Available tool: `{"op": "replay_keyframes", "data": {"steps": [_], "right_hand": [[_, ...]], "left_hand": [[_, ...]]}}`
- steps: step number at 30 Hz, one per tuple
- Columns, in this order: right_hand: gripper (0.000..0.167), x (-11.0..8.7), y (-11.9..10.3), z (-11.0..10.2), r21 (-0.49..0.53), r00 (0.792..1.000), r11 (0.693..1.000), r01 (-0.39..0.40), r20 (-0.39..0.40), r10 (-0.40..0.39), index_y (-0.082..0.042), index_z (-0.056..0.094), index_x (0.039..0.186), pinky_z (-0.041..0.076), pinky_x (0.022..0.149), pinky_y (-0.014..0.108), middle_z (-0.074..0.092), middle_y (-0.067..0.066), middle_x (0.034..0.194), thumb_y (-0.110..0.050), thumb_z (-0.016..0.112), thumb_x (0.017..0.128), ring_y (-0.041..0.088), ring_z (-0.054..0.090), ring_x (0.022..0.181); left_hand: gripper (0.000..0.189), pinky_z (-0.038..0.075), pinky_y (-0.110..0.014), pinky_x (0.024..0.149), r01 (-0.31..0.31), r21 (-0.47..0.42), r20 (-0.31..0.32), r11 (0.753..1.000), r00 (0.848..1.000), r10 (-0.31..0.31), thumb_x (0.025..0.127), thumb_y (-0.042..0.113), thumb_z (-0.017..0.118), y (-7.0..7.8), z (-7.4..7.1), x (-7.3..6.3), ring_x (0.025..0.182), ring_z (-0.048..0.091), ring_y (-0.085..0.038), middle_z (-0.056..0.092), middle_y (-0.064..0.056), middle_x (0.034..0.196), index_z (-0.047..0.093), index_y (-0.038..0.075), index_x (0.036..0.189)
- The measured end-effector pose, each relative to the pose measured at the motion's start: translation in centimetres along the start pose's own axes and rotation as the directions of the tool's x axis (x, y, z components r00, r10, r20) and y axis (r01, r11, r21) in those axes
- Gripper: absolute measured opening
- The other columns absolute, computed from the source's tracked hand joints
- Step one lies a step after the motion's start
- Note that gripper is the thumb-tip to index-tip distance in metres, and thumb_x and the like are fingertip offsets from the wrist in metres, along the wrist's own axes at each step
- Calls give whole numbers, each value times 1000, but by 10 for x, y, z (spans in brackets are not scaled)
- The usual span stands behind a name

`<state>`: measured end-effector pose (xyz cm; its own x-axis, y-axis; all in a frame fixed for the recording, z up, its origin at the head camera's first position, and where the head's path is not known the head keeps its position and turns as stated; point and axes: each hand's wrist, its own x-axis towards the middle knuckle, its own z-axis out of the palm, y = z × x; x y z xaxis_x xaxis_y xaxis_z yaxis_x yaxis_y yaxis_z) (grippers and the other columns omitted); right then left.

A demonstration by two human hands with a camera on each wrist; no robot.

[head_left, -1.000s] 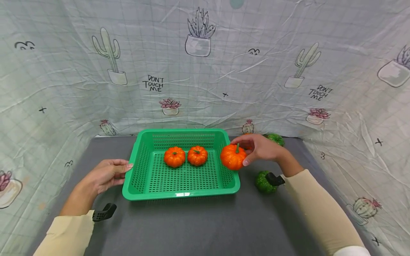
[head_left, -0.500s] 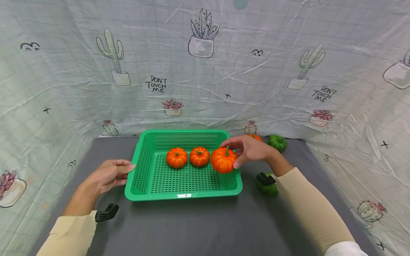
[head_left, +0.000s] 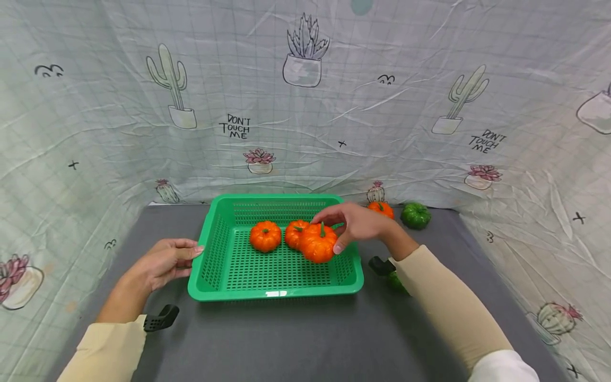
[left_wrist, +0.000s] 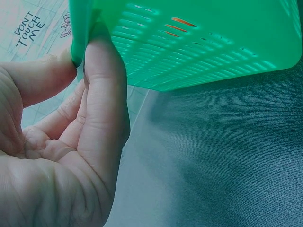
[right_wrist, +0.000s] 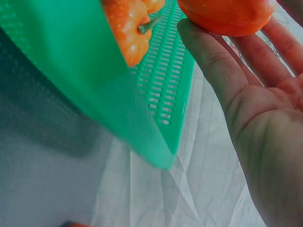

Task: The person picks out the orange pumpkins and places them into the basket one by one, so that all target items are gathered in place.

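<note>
A green plastic basket (head_left: 277, 295) with slotted walls stands on the dark table. My left hand (head_left: 164, 263) pinches its left rim between thumb and fingers; the left wrist view shows the thumb on one side of the rim (left_wrist: 81, 33). Over the basket's right part, my right hand (head_left: 360, 225) grips an orange pumpkin (head_left: 317, 245) with a green stem. In the right wrist view this pumpkin (right_wrist: 232, 16) sits between the fingers and thumb. Inside the basket lie two other orange pumpkins, one at the left (head_left: 265, 236) and one partly hidden behind the held pumpkin (head_left: 293, 233).
Right of the basket, at the back, are another orange pumpkin (head_left: 382, 209) and a green pumpkin (head_left: 416, 215). A second green pumpkin (head_left: 396, 282) is mostly hidden under the right forearm. A printed cloth (head_left: 305, 116) hangs behind the table (head_left: 267, 339).
My right hand has carried the pumpkin leftward from the basket's right rim to above its inside. The left hand keeps its hold on the rim. The view has shifted slightly.
</note>
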<state>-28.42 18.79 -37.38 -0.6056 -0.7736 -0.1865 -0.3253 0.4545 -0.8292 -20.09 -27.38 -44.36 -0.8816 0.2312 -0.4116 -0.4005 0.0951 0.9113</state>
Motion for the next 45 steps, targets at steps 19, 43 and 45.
{"op": "replay_keyframes", "data": {"steps": [19,43,45], "right_hand": [[72,48,-20,19,5,994,1000,-4,106,4,-11,64,141,55,110,43,59,7,151,-6,93,75,33,52,145],[71,97,-26,54,-15,978,1000,2,210,1,-10,63,142,53,112,41,60,8,151,-4,91,77,28,54,141],[71,100,-25,57,-20,975,1000,-3,224,7,-10,63,142,55,109,38,59,8,151,-5,91,78,28,54,142]], "left_hand": [[14,64,-30,79,-3,-4,1,1000,1000,3,104,19,67,-2,-4,-1,86,74,-10,74,6,94,67,10,115],[16,65,-31,78,2,-7,-13,1000,1000,-2,103,19,69,0,1,0,85,74,-10,74,6,93,67,9,115],[15,65,-31,78,2,-6,-12,1000,1000,-2,103,19,68,1,1,-1,85,74,-10,74,6,92,67,10,115]]}}
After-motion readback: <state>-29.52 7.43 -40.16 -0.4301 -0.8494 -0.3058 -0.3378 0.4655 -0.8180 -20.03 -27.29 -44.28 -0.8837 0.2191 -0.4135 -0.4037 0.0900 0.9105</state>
